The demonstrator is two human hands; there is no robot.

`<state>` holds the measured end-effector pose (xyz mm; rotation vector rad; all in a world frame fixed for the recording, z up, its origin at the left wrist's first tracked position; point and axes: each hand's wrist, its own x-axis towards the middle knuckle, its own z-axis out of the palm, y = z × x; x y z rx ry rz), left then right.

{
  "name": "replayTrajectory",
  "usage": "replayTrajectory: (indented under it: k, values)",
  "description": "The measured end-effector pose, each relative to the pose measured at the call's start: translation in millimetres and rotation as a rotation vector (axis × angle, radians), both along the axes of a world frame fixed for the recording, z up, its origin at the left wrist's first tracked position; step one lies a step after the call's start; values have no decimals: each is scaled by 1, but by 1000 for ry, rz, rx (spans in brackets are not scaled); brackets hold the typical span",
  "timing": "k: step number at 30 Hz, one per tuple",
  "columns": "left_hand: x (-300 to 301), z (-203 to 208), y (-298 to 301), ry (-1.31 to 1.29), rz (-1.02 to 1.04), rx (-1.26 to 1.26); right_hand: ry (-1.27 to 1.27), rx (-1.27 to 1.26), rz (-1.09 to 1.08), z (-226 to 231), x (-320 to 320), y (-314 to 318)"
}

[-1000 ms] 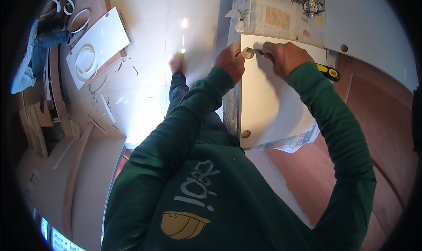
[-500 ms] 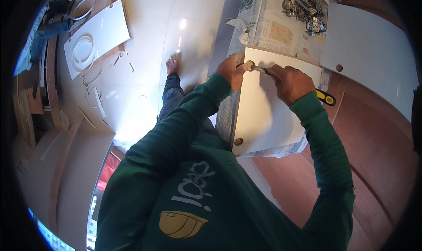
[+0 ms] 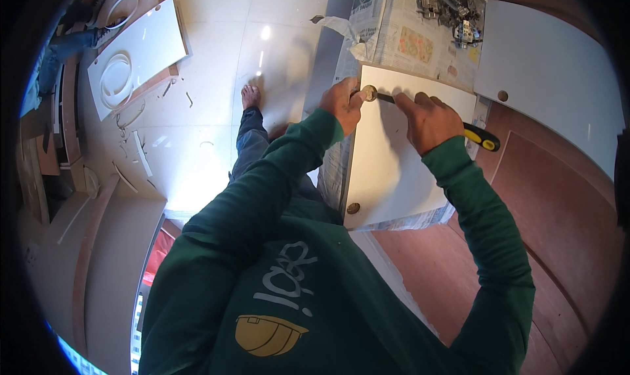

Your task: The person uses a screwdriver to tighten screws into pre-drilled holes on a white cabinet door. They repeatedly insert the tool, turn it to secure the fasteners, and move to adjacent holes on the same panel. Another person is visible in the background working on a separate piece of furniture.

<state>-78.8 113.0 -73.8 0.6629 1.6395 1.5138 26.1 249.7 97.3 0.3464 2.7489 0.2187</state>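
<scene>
A white panel (image 3: 387, 171) with a brown cut edge lies in front of me, with one round hole (image 3: 371, 93) at its far left corner and another (image 3: 354, 208) near its close edge. My left hand (image 3: 341, 106) is closed over the panel's left edge, its thumb right beside the far hole. My right hand (image 3: 433, 122) grips a chisel (image 3: 482, 137), whose black and yellow handle sticks out behind the palm. The blade points left into the far hole, and its tip is hard to make out beside my left thumb.
Newspaper (image 3: 400, 27) covers the surface beyond, with a heap of metal hinges (image 3: 453, 14) on it. Another white panel (image 3: 545, 80) lies at the right. On the left floor, coiled white edging strip (image 3: 117, 80) rests on a board (image 3: 154, 47), near scraps and another person's leg (image 3: 72, 47).
The view has shifted slightly. The chisel is tilted a little differently, its blade now showing dark instead of shiny at the hole. Both hands stay in nearly the same place.
</scene>
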Motion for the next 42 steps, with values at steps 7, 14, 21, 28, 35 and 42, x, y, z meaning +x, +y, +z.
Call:
replayTrajectory:
  k: [7,14,21,28,35,42]
  values:
    - [-3,13,-1,-64,-2,-25,4,114,124,-8,-14,0]
    - [-3,2,-1,-115,-87,-99,-3,54,14,-1,3,-13]
    - [-3,3,1,-90,-69,-87,93,108,170,-16,-7,7]
    - [-5,1,3,-63,-109,-107,43,93,78,-11,-3,-1]
    - [-3,-14,5,-125,-52,-75,-73,20,-170,-5,3,-26]
    - [-10,11,5,-104,-52,-185,-220,50,-368,1,-22,-47]
